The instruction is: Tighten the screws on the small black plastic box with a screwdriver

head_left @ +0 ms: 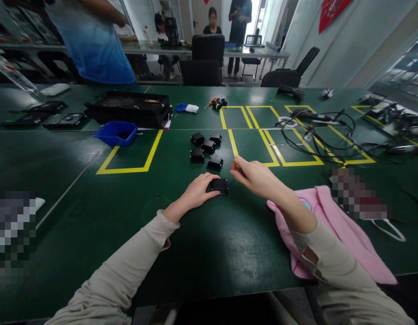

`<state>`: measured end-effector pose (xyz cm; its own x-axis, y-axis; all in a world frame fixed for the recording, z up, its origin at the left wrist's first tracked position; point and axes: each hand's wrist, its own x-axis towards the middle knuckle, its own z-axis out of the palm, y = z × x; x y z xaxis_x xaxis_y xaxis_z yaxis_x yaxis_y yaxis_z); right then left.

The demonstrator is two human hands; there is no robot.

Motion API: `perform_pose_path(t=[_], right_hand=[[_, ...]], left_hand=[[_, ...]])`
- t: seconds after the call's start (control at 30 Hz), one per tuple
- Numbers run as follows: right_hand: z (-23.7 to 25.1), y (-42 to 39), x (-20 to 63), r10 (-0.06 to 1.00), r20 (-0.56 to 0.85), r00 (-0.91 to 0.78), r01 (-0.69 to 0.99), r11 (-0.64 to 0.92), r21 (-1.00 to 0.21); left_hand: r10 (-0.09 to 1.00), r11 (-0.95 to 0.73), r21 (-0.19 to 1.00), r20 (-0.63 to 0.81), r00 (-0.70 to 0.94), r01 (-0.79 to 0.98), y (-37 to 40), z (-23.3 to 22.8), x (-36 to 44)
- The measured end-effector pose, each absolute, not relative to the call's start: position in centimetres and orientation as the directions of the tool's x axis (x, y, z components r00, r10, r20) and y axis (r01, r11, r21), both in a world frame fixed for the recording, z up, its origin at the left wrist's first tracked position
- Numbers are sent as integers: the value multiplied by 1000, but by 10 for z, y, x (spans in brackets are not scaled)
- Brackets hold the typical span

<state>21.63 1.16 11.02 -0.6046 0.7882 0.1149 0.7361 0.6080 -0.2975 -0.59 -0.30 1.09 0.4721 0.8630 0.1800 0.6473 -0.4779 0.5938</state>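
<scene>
A small black box (220, 186) rests on the green table in front of me. My left hand (200, 189) is closed round its left side, with thumb and fingers against its edges. Just to the right, my right hand (251, 176) pinches a tool with a thin dark shaft (232, 183); its handle is mostly hidden in my fingers. The shaft's tip is at the box's right edge, but I cannot tell whether they touch. Beyond my hands sit several similar black boxes (209, 146) in a loose cluster.
A blue scoop-shaped bin (118, 133) stands left, before stacked black trays (130, 108). Gloves (187, 108) and orange-and-black tools (217, 104) lie farther back. Coiled cables (317, 131) cross yellow-taped rectangles on the right. Pink cloth (333, 230) lies under my right forearm. People are beyond the table.
</scene>
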Motion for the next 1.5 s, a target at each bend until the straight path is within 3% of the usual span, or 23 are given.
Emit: perform_pose_path(t=[0.3,0.47,0.67,0.87,1.07,1.5], right_hand=[[108,12,216,799,121,-589,747,596,-297],[108,13,218,777,124,-617,704,615,-355],[109,12,217,795,100,-599,745,599,-296],[110,11,217,767,123,-630,698,629,-342],[110,10,213,779,117,-616,729,620,-291],[106,13,212,785,139,-604,729,614,-302]], left_hand=[[863,-480,587,184,471,652,-3,10,-6],[859,-488,582,189,475,651,-2,8,-7],[864,-481,575,181,470,662,-2,10,-6],[862,-485,580,191,470,654,-3,10,-6],[864,-481,573,181,470,663,-3,9,-6],[870,-465,595,171,462,656,-3,11,-6]])
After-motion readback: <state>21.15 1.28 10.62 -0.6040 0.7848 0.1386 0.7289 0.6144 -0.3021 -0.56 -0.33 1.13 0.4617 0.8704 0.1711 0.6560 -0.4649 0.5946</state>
